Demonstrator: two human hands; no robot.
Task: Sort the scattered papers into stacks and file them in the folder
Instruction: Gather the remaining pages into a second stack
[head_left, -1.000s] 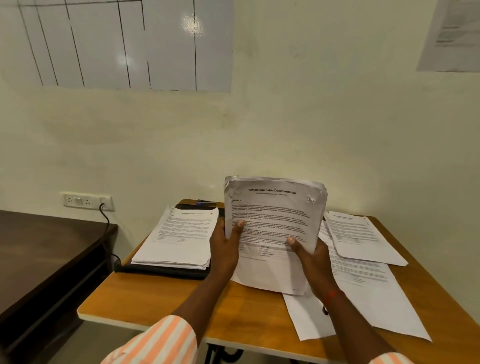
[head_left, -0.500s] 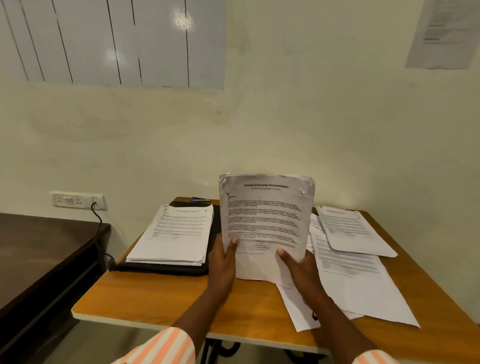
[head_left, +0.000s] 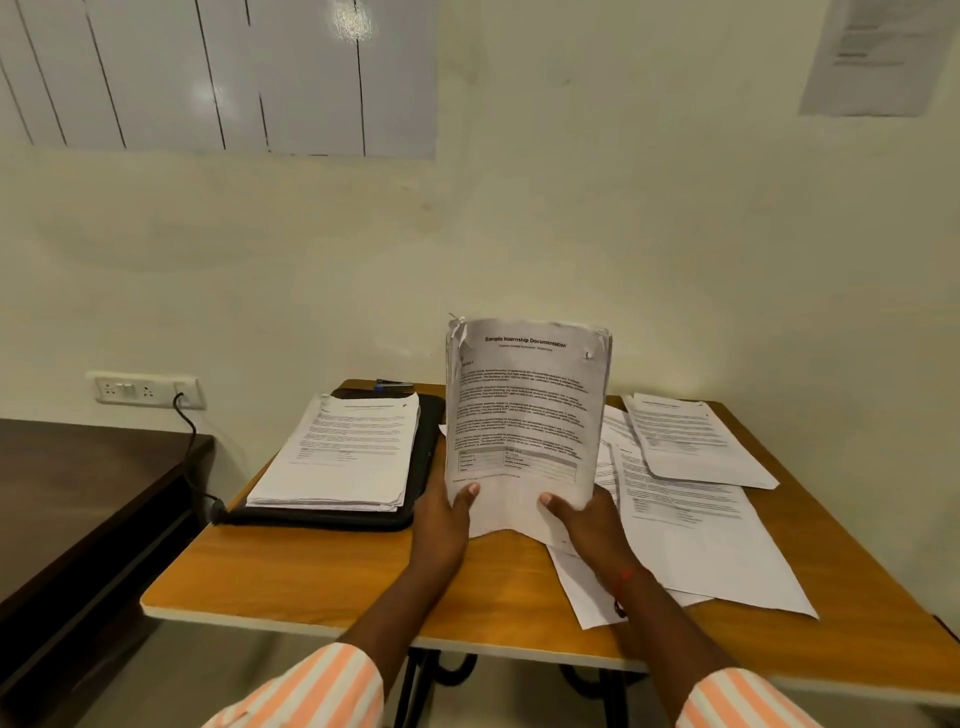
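Both hands hold a thick bundle of white printed paper sheets upright between them, printed face toward the camera, with the heading "Sample Internship Documentation" at the top. The left hand grips the bundle's lower left edge and the right hand grips its lower right edge. Each thumb presses on the front page, and the other fingers are hidden behind the paper. The top corners of the bundle are curled and creased. Its bottom edge hangs low over the orange-brown wooden table; whether it touches the tabletop cannot be told.

Just left of the grip lies an open black folder, flat on the table, and a neat stack of white printed pages rests on it. Beyond that stack, at the far edge of the table, lies a blue pen.

Right of the grip, loose white printed sheets spread across the table, overlapping one another, some of them passing under the right wrist. A smaller set of white printed sheets lies on top of them, farther from the hands and turned at an angle. A red thread band circles the right wrist, and orange-and-white striped sleeves cover both forearms nearest the camera.

Well left of the hands stands a dark brown wooden desk. Above it a white wall socket plate holds a black cable that runs down toward the folder's near left corner. High on the wall hang a white glossy board with black lines and, to the right, a printed paper notice.
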